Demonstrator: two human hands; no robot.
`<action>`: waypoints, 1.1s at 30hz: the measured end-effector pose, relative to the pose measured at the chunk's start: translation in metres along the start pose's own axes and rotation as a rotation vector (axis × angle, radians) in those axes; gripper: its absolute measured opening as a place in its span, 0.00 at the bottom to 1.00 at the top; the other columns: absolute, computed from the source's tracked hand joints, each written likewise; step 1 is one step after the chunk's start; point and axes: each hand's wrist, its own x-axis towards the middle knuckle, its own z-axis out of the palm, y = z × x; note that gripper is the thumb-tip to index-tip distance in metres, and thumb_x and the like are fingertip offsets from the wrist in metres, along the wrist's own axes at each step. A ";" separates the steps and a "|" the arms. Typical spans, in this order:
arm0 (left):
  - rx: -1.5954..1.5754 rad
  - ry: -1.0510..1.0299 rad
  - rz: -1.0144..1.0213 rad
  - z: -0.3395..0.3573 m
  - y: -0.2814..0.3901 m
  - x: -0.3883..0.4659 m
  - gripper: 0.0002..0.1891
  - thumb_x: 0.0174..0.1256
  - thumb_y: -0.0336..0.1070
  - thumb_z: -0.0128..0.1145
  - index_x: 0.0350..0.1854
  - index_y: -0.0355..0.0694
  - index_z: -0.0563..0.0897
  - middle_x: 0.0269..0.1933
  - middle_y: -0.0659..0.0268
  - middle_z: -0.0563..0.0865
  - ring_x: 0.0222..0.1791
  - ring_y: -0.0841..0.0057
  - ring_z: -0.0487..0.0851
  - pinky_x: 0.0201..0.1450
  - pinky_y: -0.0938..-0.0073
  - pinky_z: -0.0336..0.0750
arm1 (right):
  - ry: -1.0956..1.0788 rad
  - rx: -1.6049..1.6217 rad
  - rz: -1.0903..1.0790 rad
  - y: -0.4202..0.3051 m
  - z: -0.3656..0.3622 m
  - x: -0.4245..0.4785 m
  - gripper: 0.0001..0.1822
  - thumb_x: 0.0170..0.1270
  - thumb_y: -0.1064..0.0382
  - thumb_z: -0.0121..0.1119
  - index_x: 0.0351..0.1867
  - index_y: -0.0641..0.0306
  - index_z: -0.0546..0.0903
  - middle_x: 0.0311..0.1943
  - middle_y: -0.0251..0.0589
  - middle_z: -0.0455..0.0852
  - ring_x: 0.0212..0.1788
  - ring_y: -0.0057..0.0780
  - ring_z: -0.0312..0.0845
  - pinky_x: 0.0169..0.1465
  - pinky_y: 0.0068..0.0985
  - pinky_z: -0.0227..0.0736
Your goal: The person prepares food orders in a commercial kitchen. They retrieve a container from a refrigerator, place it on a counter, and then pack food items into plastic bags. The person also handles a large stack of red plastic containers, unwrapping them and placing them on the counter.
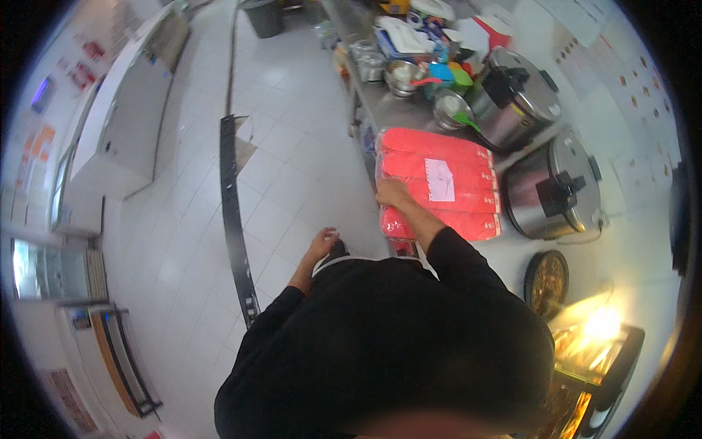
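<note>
A plastic-wrapped pack [466,164] holds several long red rolls or stacks side by side. Stuck on top is a pink paper note [441,180] with handwriting. My right hand [394,193] grips the pack's left edge, the fingers curling over the side and partly hidden. The pack lies at the near end of the stainless steel counter [378,104], to my front right. Low at my left side hangs my left hand [324,241], its fingers loosely bent and apart, with nothing seen in it.
Two large lidded steel cookers [540,192] stand right of the pack. Beyond it are metal bowls [405,77], a green utensil [466,120] and glass jars [370,63]. A dark strip [233,208] crosses the tiled floor; white chest units [120,120] stand left. A lit display case [592,351] is behind right.
</note>
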 end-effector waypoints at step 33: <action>0.227 -0.344 1.936 0.189 0.494 0.058 0.13 0.46 0.37 0.69 0.37 0.48 0.87 0.34 0.72 0.80 0.36 0.73 0.79 0.41 0.70 0.75 | 0.529 0.615 0.246 0.123 -0.263 -0.356 0.14 0.67 0.60 0.59 0.27 0.69 0.81 0.21 0.48 0.80 0.25 0.36 0.77 0.34 0.33 0.69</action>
